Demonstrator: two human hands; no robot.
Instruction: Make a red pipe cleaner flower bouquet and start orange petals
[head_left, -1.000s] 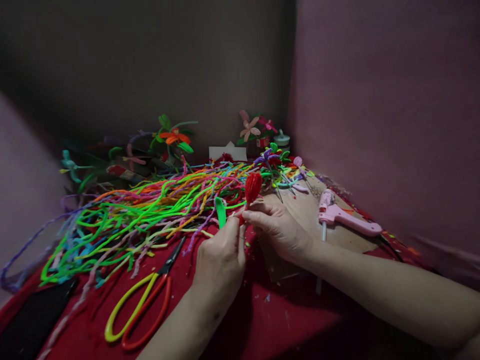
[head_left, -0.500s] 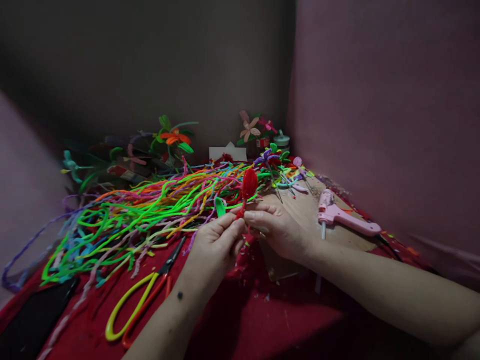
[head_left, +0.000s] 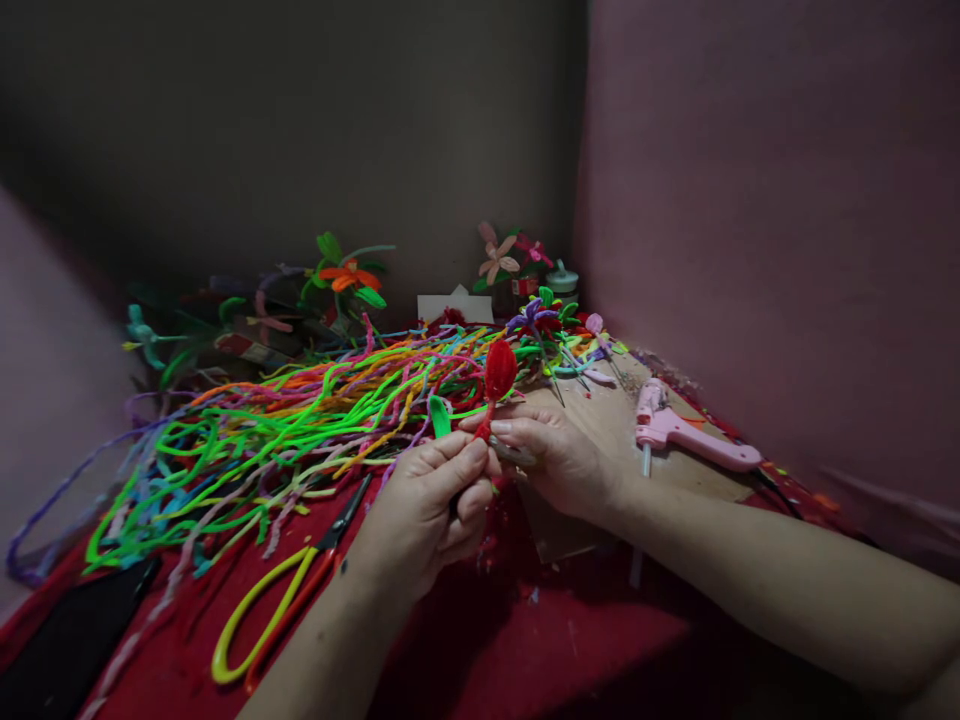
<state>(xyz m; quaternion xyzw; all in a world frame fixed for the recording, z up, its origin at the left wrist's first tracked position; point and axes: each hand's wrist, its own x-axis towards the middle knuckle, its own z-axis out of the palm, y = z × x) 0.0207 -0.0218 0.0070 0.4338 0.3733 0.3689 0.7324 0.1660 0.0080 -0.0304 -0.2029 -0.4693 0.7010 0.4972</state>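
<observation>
Fuzz covered the rounded red piece [head_left: 500,371], upright above the red cloth [head_left: 559,620], its thin stem [head_left: 490,412] pinched by our left hand [head_left: 427,495] and right hand [head_left: 559,455]. Behind it we had soft, wavy strands [head_left: 337,390] heaped.

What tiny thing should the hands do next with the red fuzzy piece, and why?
Perhaps the left hand should gently twist the red fuzzy piece at its base while the right hand steadies it: both hands meet at its narrow lower end, and its rounded top stands above them.
</observation>
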